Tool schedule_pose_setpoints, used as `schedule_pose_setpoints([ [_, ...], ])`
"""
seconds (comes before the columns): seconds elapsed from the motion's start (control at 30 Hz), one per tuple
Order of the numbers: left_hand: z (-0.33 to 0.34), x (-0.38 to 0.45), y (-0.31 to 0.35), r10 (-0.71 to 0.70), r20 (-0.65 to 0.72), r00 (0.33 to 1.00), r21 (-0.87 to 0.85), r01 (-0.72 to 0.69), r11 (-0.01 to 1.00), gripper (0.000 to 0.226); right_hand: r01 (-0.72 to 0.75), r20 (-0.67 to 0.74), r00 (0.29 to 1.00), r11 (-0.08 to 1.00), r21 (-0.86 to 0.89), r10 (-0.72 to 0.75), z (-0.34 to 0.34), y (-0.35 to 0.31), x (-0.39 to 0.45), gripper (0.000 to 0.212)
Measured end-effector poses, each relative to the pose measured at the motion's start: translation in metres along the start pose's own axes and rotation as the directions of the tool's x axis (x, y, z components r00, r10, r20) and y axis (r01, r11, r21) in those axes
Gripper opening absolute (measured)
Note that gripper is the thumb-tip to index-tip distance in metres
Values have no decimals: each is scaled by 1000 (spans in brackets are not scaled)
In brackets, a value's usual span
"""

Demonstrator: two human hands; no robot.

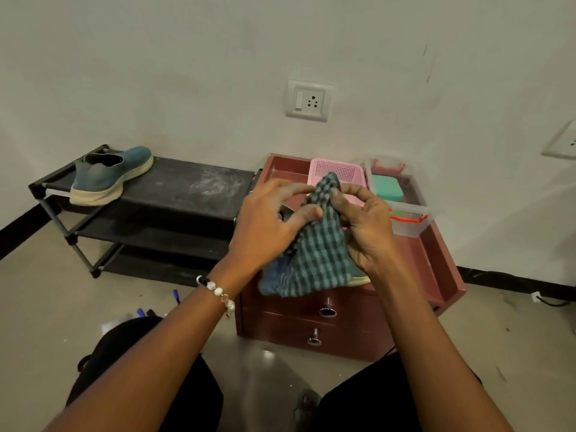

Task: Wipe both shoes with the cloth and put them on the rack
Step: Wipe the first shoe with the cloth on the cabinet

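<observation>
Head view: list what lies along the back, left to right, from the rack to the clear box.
Rack with one shoe at its left end → maroon drawer unit → pink basket → teal box → clear box.

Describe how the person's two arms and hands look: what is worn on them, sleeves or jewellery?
Both forearms are bare; no sleeves reach into view. The left hand has a beaded bracelet at its wrist, with dark, white and clear pinkish beads. The right hand and its wrist show no bracelet or watch. No ring is plainly visible on the fingers of either hand.
</observation>
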State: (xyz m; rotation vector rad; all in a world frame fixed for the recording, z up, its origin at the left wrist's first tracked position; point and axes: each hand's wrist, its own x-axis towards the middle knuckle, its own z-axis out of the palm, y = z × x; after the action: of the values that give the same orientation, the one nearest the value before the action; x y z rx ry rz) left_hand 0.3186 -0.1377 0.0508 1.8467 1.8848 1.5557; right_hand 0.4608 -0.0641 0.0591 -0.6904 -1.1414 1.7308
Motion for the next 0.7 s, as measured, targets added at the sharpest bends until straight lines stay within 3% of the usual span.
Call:
schedule_pose_setpoints([
  [0.1,5,-1,-2,-35,75,997,-172,48,984,56,69,79,995,990,-124,-60,-3,-1,-2,28],
  [0.23,5,0,-7,-52,79,996,-255,71,964,51,135,206,974,969,-209,-92,-7,-1,-5,22],
  [0.33,3,0,-7,-9,5,1000,-196,10,981,61,138,208,973,976,-170,-101,-9,-3,-4,18],
  [0.47,1,3,-14,63,-121,991,-70,-72,995,36,92,236,971,981,-174,-49,-18,0,2,13],
  [0.57,-4,4,-18,69,-191,979,13,-67,998,25,74,263,965,977,-200,-19,-22,0,2,22],
  [0.63,-8,6,-22,-5,-221,975,-27,-1,1000,20,64,280,960,983,-173,-13,-27,-2,2,28],
  [0.7,-12,9,-26,-150,-209,966,-188,111,976,16,89,303,953,975,-205,-23,-31,-1,4,35],
])
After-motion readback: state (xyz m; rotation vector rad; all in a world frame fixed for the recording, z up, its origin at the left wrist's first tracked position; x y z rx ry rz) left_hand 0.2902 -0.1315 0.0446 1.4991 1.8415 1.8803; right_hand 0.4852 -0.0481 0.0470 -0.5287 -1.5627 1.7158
